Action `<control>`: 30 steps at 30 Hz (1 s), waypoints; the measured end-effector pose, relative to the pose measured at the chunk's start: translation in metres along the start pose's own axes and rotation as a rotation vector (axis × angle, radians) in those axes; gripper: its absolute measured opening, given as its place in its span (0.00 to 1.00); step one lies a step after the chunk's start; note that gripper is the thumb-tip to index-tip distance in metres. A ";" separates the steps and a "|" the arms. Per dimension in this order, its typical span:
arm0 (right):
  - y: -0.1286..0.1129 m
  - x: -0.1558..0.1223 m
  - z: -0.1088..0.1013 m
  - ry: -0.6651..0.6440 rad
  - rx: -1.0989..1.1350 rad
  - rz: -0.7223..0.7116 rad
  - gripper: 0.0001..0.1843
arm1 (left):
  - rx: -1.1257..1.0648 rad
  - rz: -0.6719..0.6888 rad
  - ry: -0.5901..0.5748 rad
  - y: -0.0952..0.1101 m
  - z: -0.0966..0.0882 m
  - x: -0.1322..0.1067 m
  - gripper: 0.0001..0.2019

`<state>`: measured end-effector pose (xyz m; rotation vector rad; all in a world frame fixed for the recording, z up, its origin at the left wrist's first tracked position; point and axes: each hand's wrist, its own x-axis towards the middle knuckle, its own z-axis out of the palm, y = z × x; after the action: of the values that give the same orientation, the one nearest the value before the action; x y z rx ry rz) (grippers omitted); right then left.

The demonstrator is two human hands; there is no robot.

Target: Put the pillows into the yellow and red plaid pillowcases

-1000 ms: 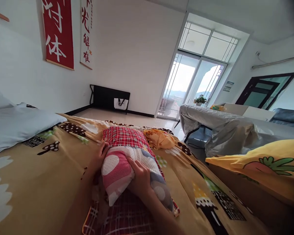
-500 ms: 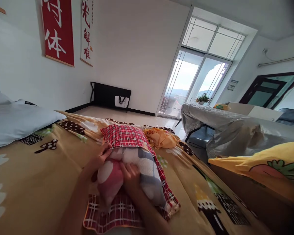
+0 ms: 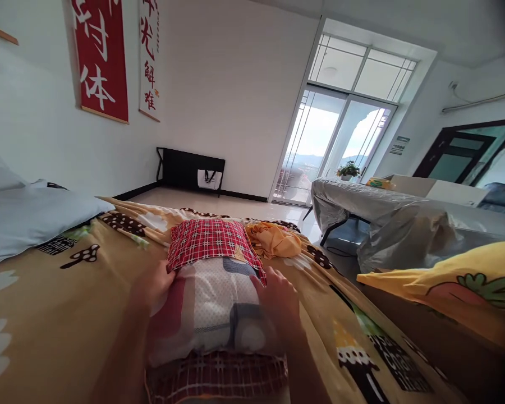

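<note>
A pillow (image 3: 212, 306) with a white, grey and dusky-red pattern lies on the bed. Its far end is inside a red plaid pillowcase (image 3: 210, 241), while the near end is uncovered. More red plaid cloth shows beneath the near end. At the left corner of the case's opening, my left hand (image 3: 155, 285) is closed on the edge, its fingertips partly hidden. My right hand (image 3: 280, 293) grips the opposite edge, thumb lying over the pillow side. Both forearms flank the pillow.
Under everything is a tan patterned bedspread (image 3: 88, 314). Orange cloth (image 3: 275, 240) lies crumpled beyond the case. A white pillow (image 3: 37, 216) is at the left, a yellow cushion (image 3: 475, 280) at the right. Farther off stands a plastic-covered table (image 3: 362, 193).
My right hand has moved from the pillow's middle to the right edge of the case. My left hand has shifted slightly left and down. The pillow's near end now lies flatter and spread wider.
</note>
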<state>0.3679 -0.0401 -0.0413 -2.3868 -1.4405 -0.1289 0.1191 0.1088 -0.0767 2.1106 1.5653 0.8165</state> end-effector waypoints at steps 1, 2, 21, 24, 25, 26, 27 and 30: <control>0.004 0.007 0.006 -0.044 0.025 0.017 0.23 | 0.044 -0.022 0.019 0.006 0.000 -0.002 0.08; 0.007 0.013 0.013 -0.103 0.079 -0.013 0.25 | 0.084 -0.024 0.051 0.012 0.000 -0.003 0.08; -0.045 -0.014 0.076 0.147 0.079 -0.369 0.34 | 0.142 0.187 0.115 0.048 0.037 -0.001 0.17; -0.046 -0.016 0.095 0.311 0.028 -0.496 0.31 | 0.141 0.208 0.176 0.066 0.033 -0.010 0.18; -0.046 -0.017 0.101 0.363 0.007 -0.533 0.30 | 0.134 0.245 0.188 0.073 0.033 -0.013 0.19; -0.046 -0.018 0.106 0.409 -0.012 -0.565 0.29 | 0.126 0.290 0.195 0.079 0.034 -0.016 0.20; -0.046 -0.019 0.109 0.447 -0.027 -0.590 0.27 | 0.123 0.336 0.199 0.084 0.036 -0.018 0.21; -0.049 -0.024 0.114 0.521 -0.051 -0.639 0.22 | 0.129 0.411 0.213 0.086 0.046 -0.017 0.23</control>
<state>0.3022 -0.0008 -0.1414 -1.6480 -1.8522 -0.8748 0.2083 0.0677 -0.0619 2.5594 1.3257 1.1336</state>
